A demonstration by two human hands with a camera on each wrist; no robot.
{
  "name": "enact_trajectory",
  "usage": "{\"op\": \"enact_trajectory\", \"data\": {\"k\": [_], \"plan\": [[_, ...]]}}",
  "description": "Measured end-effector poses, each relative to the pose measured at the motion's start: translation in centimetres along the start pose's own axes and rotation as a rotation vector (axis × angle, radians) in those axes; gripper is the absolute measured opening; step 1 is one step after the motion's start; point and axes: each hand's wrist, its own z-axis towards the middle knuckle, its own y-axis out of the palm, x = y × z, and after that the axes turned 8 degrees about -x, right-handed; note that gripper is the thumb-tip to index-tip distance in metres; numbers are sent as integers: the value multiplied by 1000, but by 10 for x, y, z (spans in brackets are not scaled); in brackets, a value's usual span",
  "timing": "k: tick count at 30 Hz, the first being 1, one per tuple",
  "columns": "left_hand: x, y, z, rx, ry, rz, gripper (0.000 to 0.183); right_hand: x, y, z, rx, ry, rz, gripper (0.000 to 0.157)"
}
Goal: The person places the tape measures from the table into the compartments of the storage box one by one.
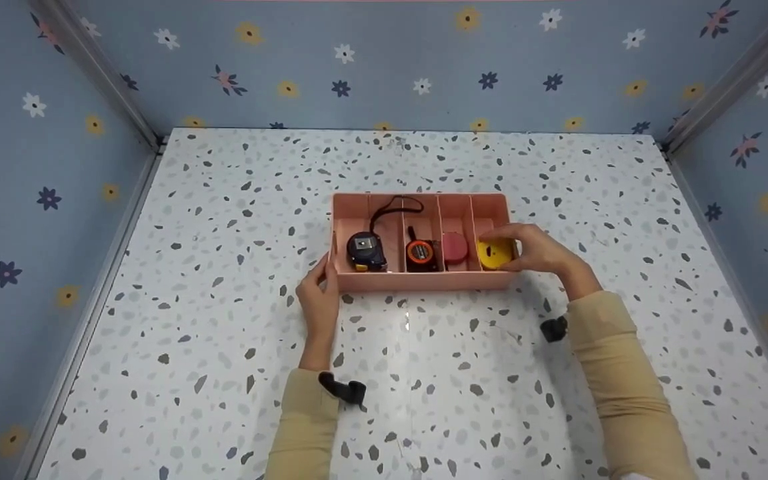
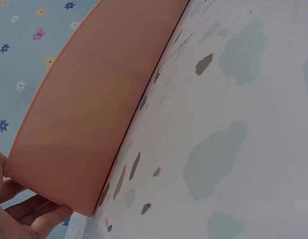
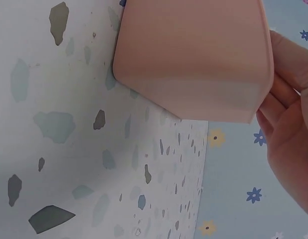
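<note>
A pink divided box (image 1: 424,282) lies on the speckled table. My left hand (image 1: 319,300) holds its left end, fingers against the outer end wall in the left wrist view. In the rightmost compartment, my right hand (image 1: 544,252) pinches a yellow round tape measure (image 1: 496,255), thumb on the near side and fingers on the far side. The right wrist view hides that tape behind the box wall. Leftward in the box sit a round pink tape measure (image 1: 455,248), an orange-and-black tape measure (image 1: 420,252) and a dark blue tape measure (image 1: 364,251) with a black wrist strap.
Blue floral panels (image 1: 384,60) enclose the back and both sides of the white speckled table (image 1: 224,320). Thin dividers split the box into compartments. A black strap end (image 1: 344,389) hangs from the left wrist and another (image 1: 553,329) from the right.
</note>
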Motion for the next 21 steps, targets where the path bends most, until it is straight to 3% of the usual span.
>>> {"op": "enact_trajectory", "data": {"k": [21], "plan": [[-1, 1, 0, 9, -8, -11, 29, 3, 6, 10, 3, -10, -257, 47]]}}
